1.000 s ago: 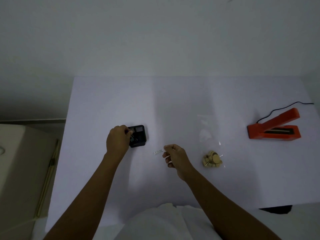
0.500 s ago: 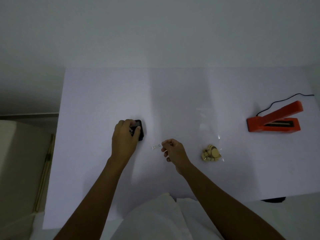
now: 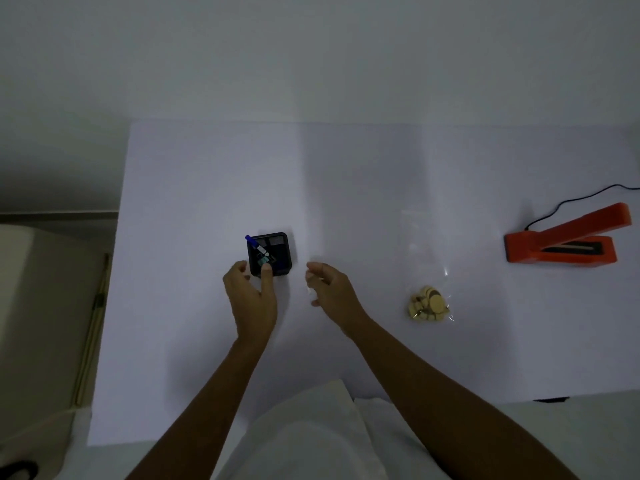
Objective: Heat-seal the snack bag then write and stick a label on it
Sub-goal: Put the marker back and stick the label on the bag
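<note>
A clear snack bag (image 3: pixel 427 258) lies flat right of centre, with round biscuits (image 3: pixel 428 303) bunched at its near end. The orange heat sealer (image 3: pixel 540 249) stands at the far right with its arm raised. A small black holder (image 3: pixel 281 258) sits left of centre; a blue-capped pen (image 3: pixel 255 244) leans in it. My left hand (image 3: pixel 250 295) clasps the holder's near left corner, thumb on its front rim. My right hand (image 3: pixel 331 289) hovers just right of it, fingers loosely curled. A pale sliver at its fingertips looks like the small white label (image 3: pixel 310 289).
The white table (image 3: pixel 363 174) ends at a left edge beside a beige cabinet (image 3: pixel 38 306). The sealer's black cord (image 3: pixel 585 197) runs off to the right. A white cloth (image 3: pixel 311 434) lies across my lap at the table's near edge.
My left hand has slid back off the holder, uncovering the pen inside it. My right hand has moved a little toward the holder, and the label is harder to see.
</note>
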